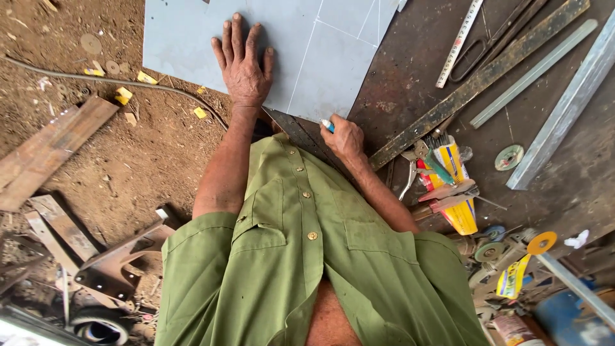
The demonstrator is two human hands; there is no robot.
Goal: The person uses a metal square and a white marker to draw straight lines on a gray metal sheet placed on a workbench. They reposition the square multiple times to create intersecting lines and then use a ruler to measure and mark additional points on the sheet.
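A: Nearest the lens, head view, item one?

B: Green button-up shirt, short sleeves, worn by the person whose hands are at work. It fills the lower middle of the picture.

A: Left hand?

B: Left hand, palm down, fingers spread wide and flat on a grey metal sheet. It grips nothing; it presses on the sheet's surface.

A: Where does the sheet lie?

B: At top centre, partly on the rusty workbench and partly out over the dirt ground. Thin white lines are marked across its right part.

A: Right hand?

B: Right hand, curled closed around a marker with a white and blue end (only that end shows above the fist). The hand sits at the sheet's near edge, on a dark steel square lying there.

A: Items on the bench?

B: One long rusty flat bar running diagonally; one white ruler; two pale metal bars, well to the right; one small grinding disc between them and the yellow tin of tools; pliers just beside that tin.

A: Ground side?

B: One cable trailing across the dirt, yellow scraps near it, rusty steel offcuts at far left.
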